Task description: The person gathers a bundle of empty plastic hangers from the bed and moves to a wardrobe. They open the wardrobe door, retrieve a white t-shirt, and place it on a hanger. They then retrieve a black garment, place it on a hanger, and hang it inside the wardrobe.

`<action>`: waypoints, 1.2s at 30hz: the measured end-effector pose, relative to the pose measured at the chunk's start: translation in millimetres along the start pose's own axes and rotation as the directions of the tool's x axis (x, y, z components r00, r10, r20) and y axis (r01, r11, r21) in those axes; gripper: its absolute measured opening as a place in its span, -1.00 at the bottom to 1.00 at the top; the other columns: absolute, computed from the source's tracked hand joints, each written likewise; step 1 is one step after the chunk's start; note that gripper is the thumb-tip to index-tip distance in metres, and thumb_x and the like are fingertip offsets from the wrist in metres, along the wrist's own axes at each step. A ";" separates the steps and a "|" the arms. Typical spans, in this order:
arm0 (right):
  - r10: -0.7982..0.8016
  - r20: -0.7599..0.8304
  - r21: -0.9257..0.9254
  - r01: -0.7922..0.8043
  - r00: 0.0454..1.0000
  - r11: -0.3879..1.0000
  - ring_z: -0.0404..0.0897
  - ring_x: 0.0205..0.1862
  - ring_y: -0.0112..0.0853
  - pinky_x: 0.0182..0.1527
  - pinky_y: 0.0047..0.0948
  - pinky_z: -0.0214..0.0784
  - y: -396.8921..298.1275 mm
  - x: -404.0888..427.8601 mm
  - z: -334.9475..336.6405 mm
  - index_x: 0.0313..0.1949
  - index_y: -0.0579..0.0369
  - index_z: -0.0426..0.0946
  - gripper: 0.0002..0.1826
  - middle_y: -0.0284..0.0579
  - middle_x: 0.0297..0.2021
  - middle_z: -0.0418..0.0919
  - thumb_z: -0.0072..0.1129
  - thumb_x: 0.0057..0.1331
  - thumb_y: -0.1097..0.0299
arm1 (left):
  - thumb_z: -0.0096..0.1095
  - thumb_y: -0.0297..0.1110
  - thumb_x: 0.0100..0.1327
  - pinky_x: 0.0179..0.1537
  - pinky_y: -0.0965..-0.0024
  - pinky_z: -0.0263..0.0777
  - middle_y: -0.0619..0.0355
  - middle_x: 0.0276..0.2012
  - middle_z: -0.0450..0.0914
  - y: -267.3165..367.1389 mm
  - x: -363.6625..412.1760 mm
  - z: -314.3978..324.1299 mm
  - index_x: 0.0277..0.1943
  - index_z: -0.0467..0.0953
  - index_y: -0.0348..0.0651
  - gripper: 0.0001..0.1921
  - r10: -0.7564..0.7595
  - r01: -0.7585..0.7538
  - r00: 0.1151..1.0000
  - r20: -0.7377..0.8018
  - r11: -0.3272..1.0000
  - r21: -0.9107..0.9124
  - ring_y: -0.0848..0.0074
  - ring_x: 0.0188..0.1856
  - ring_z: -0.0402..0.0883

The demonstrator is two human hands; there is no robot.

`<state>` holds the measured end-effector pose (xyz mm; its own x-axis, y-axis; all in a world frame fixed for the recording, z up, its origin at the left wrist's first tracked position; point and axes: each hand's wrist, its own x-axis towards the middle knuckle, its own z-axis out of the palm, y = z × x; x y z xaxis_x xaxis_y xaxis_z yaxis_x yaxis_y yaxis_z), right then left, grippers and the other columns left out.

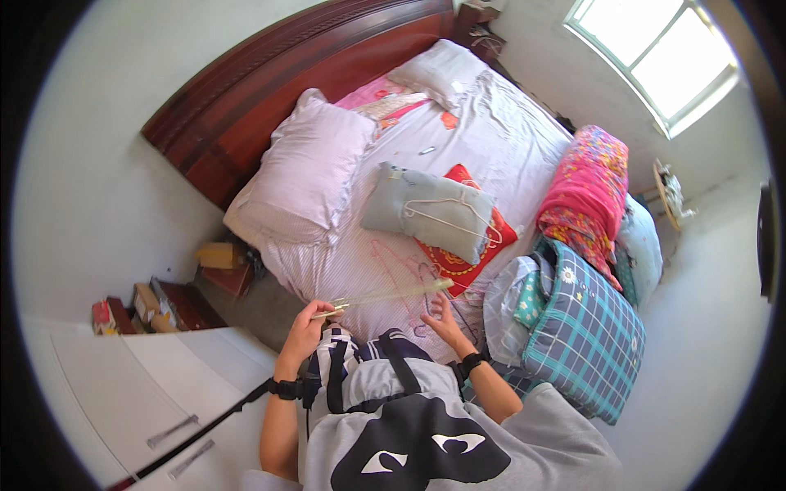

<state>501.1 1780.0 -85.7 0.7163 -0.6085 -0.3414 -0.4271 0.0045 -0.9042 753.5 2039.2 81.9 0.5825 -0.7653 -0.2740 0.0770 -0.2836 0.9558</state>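
My left hand (312,324) grips one end of a long, slender pale yellow-green object (393,293). Motion blur keeps its exact kind from being told. Its far tip reaches over the bed towards the red cushion (460,270). My right hand (444,322) is just below that tip, fingers apart and holding nothing. Beneath and beyond it, several thin hangers (424,276), pink and dark, lie on the striped sheet (344,270). A white hanger (454,202) rests across a grey-green pillow (399,202), which partly covers the red cushion.
A large pale pillow (313,166) lies by the wooden headboard (295,73). To the right are a rolled pink floral quilt (586,190) and a folded plaid quilt (589,331). A white cabinet (184,374) stands close at left, with a black strap (209,433) crossing before it.
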 end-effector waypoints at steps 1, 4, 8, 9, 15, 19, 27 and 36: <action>-0.091 0.081 -0.092 0.098 0.993 0.991 0.40 0.14 -0.19 0.09 -0.19 0.36 0.4 10.8 -2.1 0.41 0.05 -0.15 -0.02 0.15 0.23 0.22 0.33 0.15 0.28 | -0.16 -0.46 0.37 -0.01 0.46 0.40 0.06 -0.16 0.65 -0.7 -7.0 3.2 -0.12 0.43 -0.33 -0.80 -0.009 0.009 1.000 -0.028 1.000 -0.003 0.49 -0.10 0.59; -0.159 0.390 0.017 0.165 0.907 0.986 0.43 0.11 -0.25 0.14 -0.23 0.32 -34.2 37.4 2.8 0.40 -0.01 -0.04 -0.13 0.01 0.20 0.30 0.27 0.19 0.31 | -0.18 -0.37 0.44 0.04 0.47 0.38 0.05 -0.18 0.63 -21.8 -26.8 8.4 -0.11 0.40 -0.26 -0.81 -0.140 0.124 0.989 -0.052 0.964 -0.235 0.50 -0.09 0.60; 0.116 0.724 -0.034 -0.132 0.680 0.991 0.43 0.09 -0.40 0.14 -0.30 0.30 -117.8 37.0 24.7 0.32 0.04 0.20 -0.40 -0.11 0.08 0.45 0.08 0.35 0.15 | -0.20 -0.36 0.45 0.03 0.49 0.38 0.09 -0.21 0.61 -70.2 -46.1 23.3 -0.12 0.42 -0.27 -0.78 -0.077 0.059 0.991 -0.111 0.986 -0.156 0.49 -0.10 0.58; 0.201 0.758 -0.128 -0.161 0.620 0.979 0.42 0.09 -0.39 0.15 -0.32 0.28 -129.3 33.0 30.1 0.31 0.06 0.21 -0.39 -0.12 0.08 0.45 0.06 0.36 0.09 | -0.20 -0.35 0.45 0.03 0.49 0.37 0.11 -0.21 0.60 -57.3 -48.5 27.0 -0.12 0.42 -0.27 -0.77 -0.081 0.058 0.988 -0.131 0.984 -0.169 0.50 -0.10 0.58; 0.145 0.982 -0.171 0.237 0.122 0.957 0.44 0.06 -0.39 0.15 -0.42 0.27 -97.9 -13.6 39.5 0.29 0.14 0.21 -0.38 -0.12 0.02 0.49 0.15 0.33 0.17 | -0.23 -0.21 0.50 0.04 0.49 0.37 0.13 -0.09 0.62 -98.4 -83.1 12.7 0.09 0.42 -0.20 -0.67 -0.230 0.159 0.962 -0.150 0.911 -0.381 0.54 0.04 0.53; 0.220 0.910 -0.256 0.060 0.352 0.965 0.47 -0.01 -0.43 0.11 -0.46 0.29 -84.4 -25.9 11.5 0.24 0.15 0.29 -0.50 -0.16 -0.08 0.52 0.06 0.30 0.40 | 0.05 -0.15 0.26 0.16 0.10 0.34 -0.15 0.05 0.54 -196.6 -156.8 -49.1 0.10 0.43 -0.33 -0.53 -0.461 0.685 0.726 -0.510 0.545 0.484 0.09 0.12 0.51; 0.126 0.710 -0.175 0.001 0.693 0.985 0.50 -0.12 -0.46 0.04 -0.48 0.31 -59.7 -36.2 4.7 0.05 0.20 0.47 -0.59 -0.21 -0.21 0.56 0.01 0.18 0.54 | 0.10 -0.11 0.13 0.36 0.05 -0.19 -0.15 0.26 0.33 -240.7 -276.3 -127.6 0.16 0.38 -0.34 -0.40 -0.337 0.778 0.472 -0.814 -0.275 0.565 0.12 0.37 0.13; 0.229 0.790 -0.188 -0.131 0.569 0.973 0.41 -0.09 -0.50 0.03 -0.51 0.25 -74.6 -11.4 25.1 0.09 0.14 0.42 -0.57 -0.29 -0.15 0.50 -0.01 0.18 0.46 | -0.15 -0.05 0.36 0.34 0.16 -0.15 -0.05 0.37 0.21 -241.4 -234.6 -151.5 0.37 0.17 -0.21 -0.39 -0.574 0.786 0.057 -0.817 -0.479 0.391 0.22 0.39 0.17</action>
<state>538.6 1806.5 -20.8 0.7454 0.2816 -0.6042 -0.6134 -0.0651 -0.7871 720.9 2374.7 -68.4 0.6497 0.5914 -0.4776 0.1045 -0.6918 -0.7145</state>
